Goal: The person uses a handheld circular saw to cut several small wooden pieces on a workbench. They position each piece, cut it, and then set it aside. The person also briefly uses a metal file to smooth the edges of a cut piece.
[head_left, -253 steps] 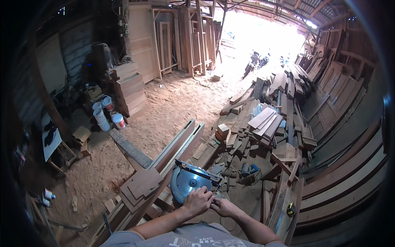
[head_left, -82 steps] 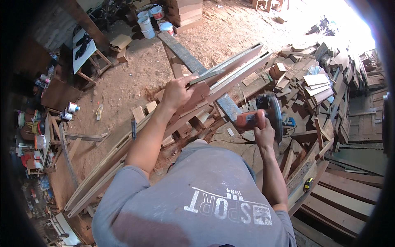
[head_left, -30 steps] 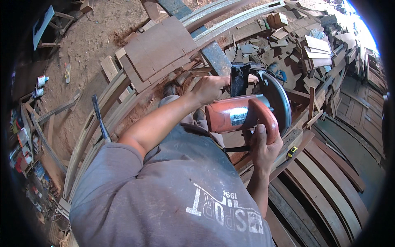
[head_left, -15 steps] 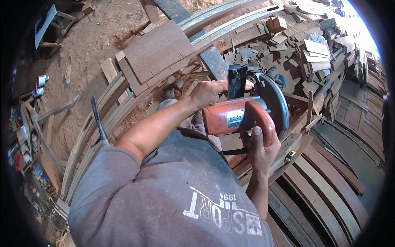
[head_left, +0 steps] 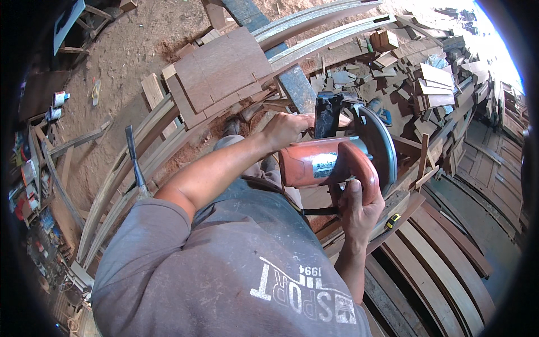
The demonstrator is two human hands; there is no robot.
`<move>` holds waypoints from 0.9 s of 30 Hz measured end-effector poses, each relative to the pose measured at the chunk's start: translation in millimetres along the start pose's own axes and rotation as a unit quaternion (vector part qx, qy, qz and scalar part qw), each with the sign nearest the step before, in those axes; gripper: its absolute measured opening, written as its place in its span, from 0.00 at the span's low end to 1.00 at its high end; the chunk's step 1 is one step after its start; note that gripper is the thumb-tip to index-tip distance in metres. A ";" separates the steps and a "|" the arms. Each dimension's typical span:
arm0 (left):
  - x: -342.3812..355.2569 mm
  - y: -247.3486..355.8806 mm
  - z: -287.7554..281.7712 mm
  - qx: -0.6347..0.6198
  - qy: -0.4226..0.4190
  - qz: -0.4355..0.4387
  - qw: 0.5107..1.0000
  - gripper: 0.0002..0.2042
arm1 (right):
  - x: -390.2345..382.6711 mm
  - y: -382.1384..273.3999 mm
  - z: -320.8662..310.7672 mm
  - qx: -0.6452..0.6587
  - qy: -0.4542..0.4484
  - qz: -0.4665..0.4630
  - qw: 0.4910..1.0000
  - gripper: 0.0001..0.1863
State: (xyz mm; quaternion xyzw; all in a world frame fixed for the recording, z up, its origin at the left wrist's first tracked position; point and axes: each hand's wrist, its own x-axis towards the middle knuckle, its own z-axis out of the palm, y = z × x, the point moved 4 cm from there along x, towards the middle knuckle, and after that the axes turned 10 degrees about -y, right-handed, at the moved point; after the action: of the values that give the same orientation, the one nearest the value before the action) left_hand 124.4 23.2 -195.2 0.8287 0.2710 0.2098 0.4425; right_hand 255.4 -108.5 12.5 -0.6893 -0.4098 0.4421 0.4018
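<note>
A circular saw [head_left: 303, 165] with a red-orange motor housing is held up in front of my body. My right hand [head_left: 360, 210] wraps round its red rear handle, the thumb lying along the near side. Over at the saw's black base plate [head_left: 325, 115], my left hand [head_left: 285, 131] has its fingers closed on the plate's edge; the fingertips are partly hidden behind it. The round blade guard [head_left: 379, 146] is on the right side of the saw. From below the handle a black power cord [head_left: 320, 212] runs left across my waist.
Flat brown boards [head_left: 219, 67] lie across curved wooden beams [head_left: 323, 48] ahead. A hammer-like tool [head_left: 135, 160] rests on beams at left. A yellow tape measure [head_left: 393, 221] sits at right near curved planks [head_left: 443, 253]. Wood offcuts [head_left: 387, 76] are heaped at the far right.
The view has shifted slightly, so the surroundings appear a little displaced. Both hands keep the same hold on the circular saw, which has barely moved relative to my body.
</note>
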 end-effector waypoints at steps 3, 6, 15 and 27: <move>0.3 -4.7 0.9 0.001 -0.030 0.031 0.999 0.16 | 1.9 -1.2 -2.9 0.013 -0.006 0.033 0.999 0.26; 0.9 -2.9 5.3 -0.028 -0.073 0.102 0.992 0.20 | 14.9 -9.3 1.3 0.019 0.011 0.030 0.999 0.24; 2.8 -18.5 -7.5 -0.048 0.049 -0.084 0.994 0.25 | 7.1 -38.8 -8.5 0.017 0.051 -0.077 0.996 0.25; 8.1 -24.6 -9.2 0.147 0.028 -0.237 0.960 0.47 | -73.4 50.5 -69.2 0.060 0.121 0.052 0.990 0.23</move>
State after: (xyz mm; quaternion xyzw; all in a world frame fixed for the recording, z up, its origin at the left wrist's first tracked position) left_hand 118.7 45.3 -210.3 0.7906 0.4996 0.0799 0.3449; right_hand 310.9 -206.5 6.7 -0.7327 -0.2945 0.4000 0.4653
